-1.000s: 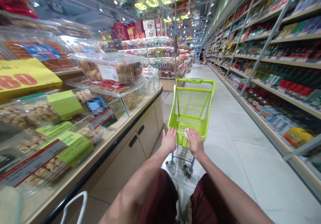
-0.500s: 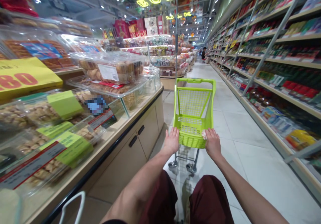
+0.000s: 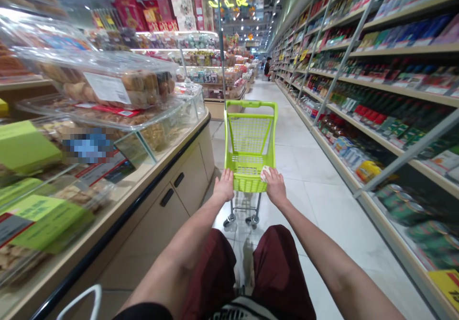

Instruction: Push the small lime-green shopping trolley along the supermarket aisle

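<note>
A small bright-green plastic shopping cart (image 3: 251, 133) on grey metal legs stands straight ahead of me. My left hand (image 3: 224, 186) grips the left side of its basket near the close corner. At the opposite corner my right hand (image 3: 275, 186) is closed, with a crumpled white tissue (image 3: 265, 172) between its fingers and the green plastic. Through the slotted walls no goods show inside the basket. My two forearms reach forward above my dark red trousers.
On the left runs a wooden counter (image 3: 179, 186) stacked with clear packs of baked snacks (image 3: 122, 83). Tall shelves (image 3: 394, 78) of packaged goods line the right side. Pale floor tiles (image 3: 297, 155) lead between them towards a person (image 3: 267, 68) far down the aisle.
The counter's packs have slid left and nearer, and more of the right-hand shelves shows. The cart and both hands sit further left and higher in the picture, with the same hold.
</note>
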Tool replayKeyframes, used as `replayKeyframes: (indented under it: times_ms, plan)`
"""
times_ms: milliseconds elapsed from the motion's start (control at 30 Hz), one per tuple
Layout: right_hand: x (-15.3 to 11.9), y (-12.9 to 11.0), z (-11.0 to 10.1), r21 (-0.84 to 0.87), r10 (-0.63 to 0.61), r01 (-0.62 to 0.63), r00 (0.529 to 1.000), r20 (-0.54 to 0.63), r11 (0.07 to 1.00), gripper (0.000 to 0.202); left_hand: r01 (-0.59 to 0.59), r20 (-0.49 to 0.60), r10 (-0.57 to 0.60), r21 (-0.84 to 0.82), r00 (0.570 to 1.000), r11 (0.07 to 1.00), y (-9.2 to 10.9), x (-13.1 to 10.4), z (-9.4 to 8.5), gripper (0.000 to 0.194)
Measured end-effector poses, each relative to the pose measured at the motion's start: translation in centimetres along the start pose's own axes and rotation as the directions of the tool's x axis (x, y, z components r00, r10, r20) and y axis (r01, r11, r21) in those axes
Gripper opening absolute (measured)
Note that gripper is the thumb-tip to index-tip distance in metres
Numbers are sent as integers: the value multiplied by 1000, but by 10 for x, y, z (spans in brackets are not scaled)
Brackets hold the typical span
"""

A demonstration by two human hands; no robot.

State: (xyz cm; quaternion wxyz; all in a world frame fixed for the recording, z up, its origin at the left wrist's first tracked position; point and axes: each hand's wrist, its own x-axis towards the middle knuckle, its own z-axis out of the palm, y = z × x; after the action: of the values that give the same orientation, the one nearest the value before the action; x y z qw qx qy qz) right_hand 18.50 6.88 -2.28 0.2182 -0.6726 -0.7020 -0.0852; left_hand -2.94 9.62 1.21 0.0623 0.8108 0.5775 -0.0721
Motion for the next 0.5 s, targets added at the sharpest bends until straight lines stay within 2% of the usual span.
replayKeyframes:
  times_ms: [167, 367, 500]
  plan:
    - [-4, -10, 4, -22, 36, -36, 999, 40, 999, 44, -9, 15, 9, -3, 1000, 1000, -1, -8, -6, 91]
    - [-2, -13, 5, -29, -3, 6, 992, 123, 1000, 47, -11, 63, 10, 10, 998, 1000, -7, -10, -12, 93]
    - [-1, -9, 0, -13, 5, -3, 992, 122, 1000, 51, -19, 21, 19, -3, 1000, 1000, -8, -12, -11, 87]
